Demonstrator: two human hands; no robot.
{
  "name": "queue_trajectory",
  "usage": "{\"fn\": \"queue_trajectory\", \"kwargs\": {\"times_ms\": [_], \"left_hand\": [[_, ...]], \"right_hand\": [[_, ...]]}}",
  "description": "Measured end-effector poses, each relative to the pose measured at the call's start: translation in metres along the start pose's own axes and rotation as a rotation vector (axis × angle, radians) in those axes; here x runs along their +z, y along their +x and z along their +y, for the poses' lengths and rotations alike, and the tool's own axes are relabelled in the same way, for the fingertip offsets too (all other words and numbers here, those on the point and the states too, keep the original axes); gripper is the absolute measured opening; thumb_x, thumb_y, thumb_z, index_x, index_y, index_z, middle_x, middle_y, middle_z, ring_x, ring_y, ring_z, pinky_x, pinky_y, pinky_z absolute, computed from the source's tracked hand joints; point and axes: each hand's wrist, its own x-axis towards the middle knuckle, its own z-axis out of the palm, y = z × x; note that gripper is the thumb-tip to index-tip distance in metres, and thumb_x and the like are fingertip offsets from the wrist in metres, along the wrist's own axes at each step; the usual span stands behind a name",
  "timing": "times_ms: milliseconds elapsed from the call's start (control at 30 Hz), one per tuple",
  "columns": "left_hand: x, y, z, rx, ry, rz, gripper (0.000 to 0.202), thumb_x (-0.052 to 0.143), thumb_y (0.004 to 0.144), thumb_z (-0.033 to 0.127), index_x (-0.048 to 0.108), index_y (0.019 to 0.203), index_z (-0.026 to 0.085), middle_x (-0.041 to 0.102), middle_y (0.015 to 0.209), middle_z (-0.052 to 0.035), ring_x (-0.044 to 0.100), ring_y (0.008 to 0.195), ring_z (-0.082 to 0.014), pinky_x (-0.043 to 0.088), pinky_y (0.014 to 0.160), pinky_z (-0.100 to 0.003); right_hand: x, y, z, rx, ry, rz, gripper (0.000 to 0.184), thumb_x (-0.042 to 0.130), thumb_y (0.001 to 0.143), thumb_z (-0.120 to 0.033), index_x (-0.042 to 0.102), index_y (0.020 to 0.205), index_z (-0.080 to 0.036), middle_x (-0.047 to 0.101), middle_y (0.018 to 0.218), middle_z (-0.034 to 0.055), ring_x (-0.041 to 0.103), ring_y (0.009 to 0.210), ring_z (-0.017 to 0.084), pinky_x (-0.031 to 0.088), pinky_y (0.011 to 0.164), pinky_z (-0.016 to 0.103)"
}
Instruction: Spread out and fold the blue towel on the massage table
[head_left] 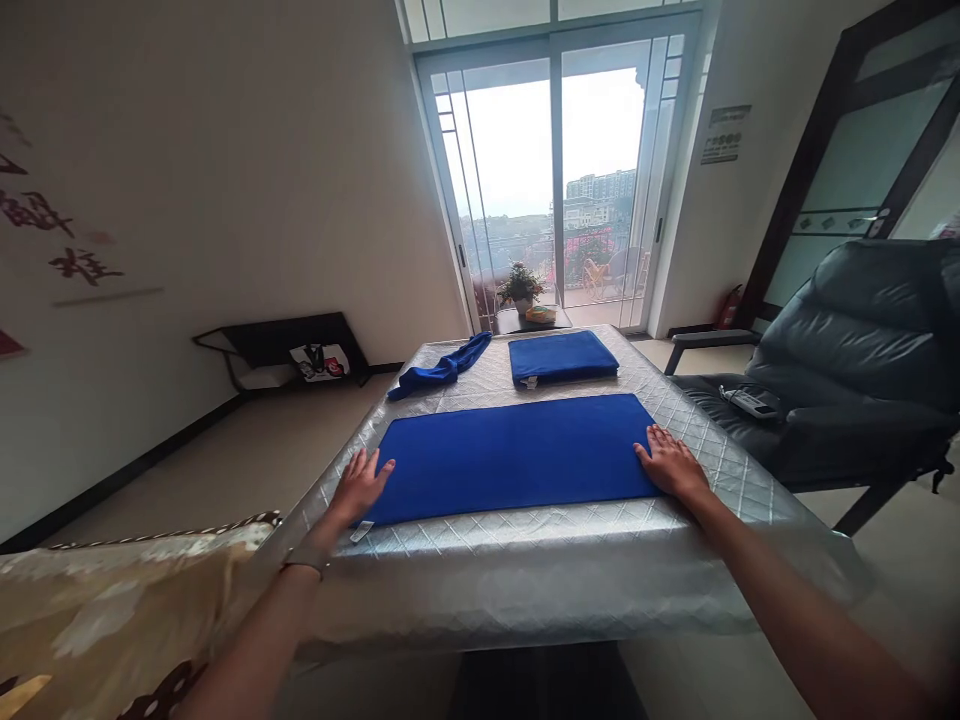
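Quilted silver tablecloth [525, 550] bears rectangular blue cloth [514, 455], frame centre. Left hand [361, 488], right hand [672, 464] flat, grasping nothing; uneven drag could wrinkle it.

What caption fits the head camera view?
Left hand and right hand at opposite ends of a blue cloth on a quilted cover.

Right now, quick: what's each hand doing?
Left hand: open, at the left end of the spread cloth, gripping nothing.
Right hand: open, at its right end, gripping nothing.
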Motion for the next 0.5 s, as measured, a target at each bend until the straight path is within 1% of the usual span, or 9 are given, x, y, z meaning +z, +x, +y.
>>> {"fn": "queue_trajectory", "kwargs": {"times_ms": [67, 100, 200, 267, 300, 367, 400, 433, 500], "left_hand": [[0.008, 0.002, 0.043, 0.008, -0.018, 0.020, 0.078, 0.022, 0.100, 0.057, 0.041, 0.153, 0.002, 0.033, 0.164, -0.0209, 0.022, 0.156, -0.0321, 0.025, 0.125, -0.049], [0.014, 0.001, 0.069, 0.048, -0.045, 0.011, 0.076, 0.021, 0.101, 0.056, 0.041, 0.153, 0.003, 0.029, 0.166, -0.0206, 0.021, 0.156, -0.0315, 0.024, 0.126, -0.048], [0.032, -0.007, 0.157, 0.303, -0.094, -0.080, 0.072, 0.023, 0.103, 0.058, 0.039, 0.156, 0.012, 0.028, 0.167, -0.0150, 0.019, 0.157, -0.0281, 0.020, 0.127, -0.048], [0.043, -0.016, 0.209, 0.388, -0.111, -0.177, 0.076, 0.019, 0.103, 0.061, 0.032, 0.159, 0.010, 0.023, 0.169, -0.0141, 0.015, 0.158, -0.0258, 0.017, 0.128, -0.045], [0.048, -0.020, 0.229, 0.410, -0.112, -0.219, 0.079, 0.017, 0.102, 0.062, 0.030, 0.160, 0.009, 0.020, 0.169, -0.0143, 0.013, 0.158, -0.0253, 0.015, 0.129, -0.045], [0.054, -0.026, 0.255, 0.425, -0.100, -0.280, 0.084, 0.013, 0.101, 0.065, 0.027, 0.160, 0.007, 0.018, 0.170, -0.0150, 0.011, 0.158, -0.0251, 0.013, 0.129, -0.044], [0.056, -0.027, 0.261, 0.422, -0.092, -0.295, 0.085, 0.011, 0.101, 0.065, 0.026, 0.160, 0.006, 0.018, 0.170, -0.0152, 0.011, 0.158, -0.0251, 0.012, 0.129, -0.044], [0.057, -0.027, 0.262, 0.414, -0.084, -0.305, 0.086, 0.010, 0.100, 0.066, 0.026, 0.160, 0.006, 0.018, 0.169, -0.0152, 0.012, 0.158, -0.0250, 0.012, 0.129, -0.044], [0.057, -0.025, 0.250, 0.387, -0.066, -0.317, 0.087, 0.008, 0.100, 0.067, 0.025, 0.161, 0.007, 0.019, 0.169, -0.0148, 0.013, 0.158, -0.0244, 0.012, 0.129, -0.043]], "right_hand": [[-0.001, -0.001, -0.001, -0.002, -0.011, -0.005, 0.074, 0.019, 0.102, -0.049, 0.026, 0.162, -0.005, 0.022, 0.170, 0.0116, 0.019, 0.157, 0.023, 0.014, 0.128, 0.041], [-0.001, -0.001, -0.001, 0.000, -0.014, -0.008, 0.074, 0.018, 0.102, -0.049, 0.026, 0.161, -0.005, 0.022, 0.170, 0.0114, 0.019, 0.156, 0.023, 0.014, 0.128, 0.041], [-0.005, -0.003, -0.003, 0.009, -0.018, -0.007, 0.074, 0.019, 0.102, -0.049, 0.027, 0.161, -0.005, 0.023, 0.169, 0.0119, 0.020, 0.156, 0.023, 0.015, 0.127, 0.041], [-0.007, -0.004, -0.003, 0.006, -0.020, -0.008, 0.074, 0.019, 0.102, -0.048, 0.027, 0.161, -0.005, 0.023, 0.169, 0.0125, 0.021, 0.156, 0.023, 0.016, 0.127, 0.042], [-0.007, -0.004, -0.004, 0.006, -0.023, -0.010, 0.073, 0.018, 0.102, -0.048, 0.027, 0.161, -0.005, 0.023, 0.169, 0.0125, 0.021, 0.156, 0.023, 0.016, 0.127, 0.042], [-0.008, -0.004, -0.004, 0.005, -0.028, -0.011, 0.073, 0.018, 0.102, -0.048, 0.028, 0.161, -0.005, 0.023, 0.169, 0.0125, 0.021, 0.156, 0.024, 0.016, 0.127, 0.042], [-0.009, -0.004, -0.004, 0.006, -0.029, -0.011, 0.073, 0.018, 0.102, -0.048, 0.028, 0.161, -0.005, 0.024, 0.169, 0.0126, 0.021, 0.156, 0.024, 0.016, 0.127, 0.042], [-0.009, -0.005, -0.004, 0.007, -0.030, -0.012, 0.073, 0.018, 0.102, -0.048, 0.028, 0.161, -0.005, 0.024, 0.169, 0.0127, 0.021, 0.156, 0.024, 0.016, 0.127, 0.042], [-0.009, -0.005, -0.004, 0.007, -0.033, -0.017, 0.073, 0.018, 0.102, -0.048, 0.028, 0.161, -0.005, 0.024, 0.169, 0.0126, 0.021, 0.156, 0.024, 0.016, 0.127, 0.041]]}}
